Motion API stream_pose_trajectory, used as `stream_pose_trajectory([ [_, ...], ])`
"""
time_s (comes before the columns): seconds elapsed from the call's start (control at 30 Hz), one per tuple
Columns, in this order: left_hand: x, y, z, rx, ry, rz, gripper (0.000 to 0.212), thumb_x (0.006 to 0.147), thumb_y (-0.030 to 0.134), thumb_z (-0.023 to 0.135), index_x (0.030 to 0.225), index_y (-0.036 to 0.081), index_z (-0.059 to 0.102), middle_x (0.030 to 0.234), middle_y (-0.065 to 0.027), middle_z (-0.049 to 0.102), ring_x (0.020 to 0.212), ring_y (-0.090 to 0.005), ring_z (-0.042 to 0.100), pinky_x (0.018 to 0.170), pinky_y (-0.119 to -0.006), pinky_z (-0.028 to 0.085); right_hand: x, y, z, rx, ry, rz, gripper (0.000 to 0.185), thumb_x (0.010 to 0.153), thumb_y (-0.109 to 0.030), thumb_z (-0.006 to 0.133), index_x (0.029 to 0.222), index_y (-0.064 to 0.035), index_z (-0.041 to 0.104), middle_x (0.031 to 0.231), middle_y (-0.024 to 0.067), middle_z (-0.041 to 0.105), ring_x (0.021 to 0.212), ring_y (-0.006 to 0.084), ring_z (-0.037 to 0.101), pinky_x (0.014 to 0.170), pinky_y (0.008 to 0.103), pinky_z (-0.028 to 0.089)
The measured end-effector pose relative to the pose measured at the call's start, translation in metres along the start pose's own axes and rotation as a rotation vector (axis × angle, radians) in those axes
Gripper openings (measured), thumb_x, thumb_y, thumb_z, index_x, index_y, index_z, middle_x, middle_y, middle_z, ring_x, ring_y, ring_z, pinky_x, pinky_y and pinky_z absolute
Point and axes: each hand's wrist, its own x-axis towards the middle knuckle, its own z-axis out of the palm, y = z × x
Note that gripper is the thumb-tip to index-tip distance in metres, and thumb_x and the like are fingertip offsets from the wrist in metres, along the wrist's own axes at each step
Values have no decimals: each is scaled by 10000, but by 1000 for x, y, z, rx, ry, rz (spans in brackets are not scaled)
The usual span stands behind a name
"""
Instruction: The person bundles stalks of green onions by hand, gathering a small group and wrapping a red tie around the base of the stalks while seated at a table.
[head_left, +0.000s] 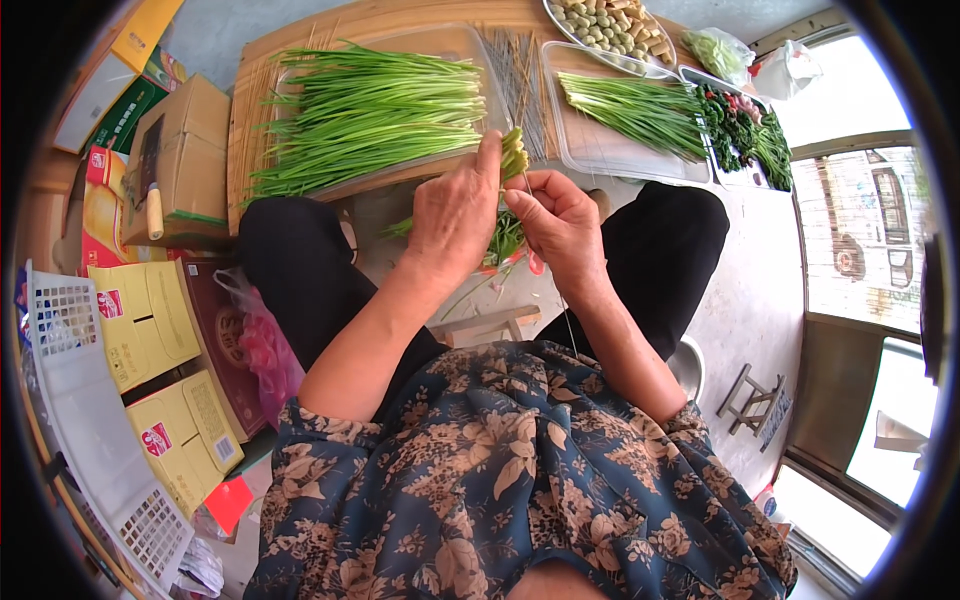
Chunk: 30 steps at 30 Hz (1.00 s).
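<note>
My left hand (455, 214) holds a small bunch of green stalks (513, 156), their pale ends up near the fingertips and leaves hanging below. My right hand (559, 217) pinches a thin skewer (568, 319) against the bunch; its lower length runs down toward my shirt. Past my hands, a clear plastic tray (457, 45) holds garlic chives (382, 109) laid in rows. Thin wooden skewers (247, 135) lie at its left and grey metal skewers (517, 82) at its right. A second clear tray (592, 154) carries more chives (637, 109).
Farther right are a plate of skewered pieces (615, 30), a tray of dark greens and red peppers (739, 135) and a bagged vegetable (716, 56). Cardboard boxes (184, 150) and a white plastic basket (90, 397) stand left. Small wooden stools (754, 409) are on the floor.
</note>
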Motion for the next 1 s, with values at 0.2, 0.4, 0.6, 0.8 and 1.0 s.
stream_pose_trajectory([
  [0.2,1,0,3,-129,41,46,551,844,77,579,1355,29,378,880,-171,643,711,-314,657,588,-383,536,4,6,-3,-73,18,12,108,887,-82,664,928,-2,604,659,-74,554,563,-15,411,486,162,305],
  [0.4,3,-2,6,-879,-35,-148,389,840,-5,648,1205,35,519,824,-26,600,634,-82,548,571,-228,457,5,-8,-13,53,159,54,111,905,-114,646,923,-14,601,668,-73,525,518,-6,375,452,163,279],
  [0.6,7,-18,7,-1394,-170,-358,95,920,69,592,988,5,612,775,13,586,650,-45,519,578,-189,427,-9,-19,-20,-33,90,89,155,959,-161,560,962,-13,606,560,-70,425,453,14,329,419,185,242],
  [0.8,12,-36,-6,-1709,-174,-520,171,910,96,619,1050,-2,620,844,-16,617,674,-62,529,554,-189,408,-34,-25,-23,-144,-35,62,232,994,-181,486,996,8,619,539,-68,421,429,14,303,416,179,224],
  [1.0,14,-38,-7,-1814,-206,-574,172,912,106,621,1048,0,620,861,-21,608,688,-70,530,543,-186,397,-42,-31,-22,-113,-136,116,201,980,-184,536,980,-8,633,588,-91,411,516,-1,343,466,172,244],
])
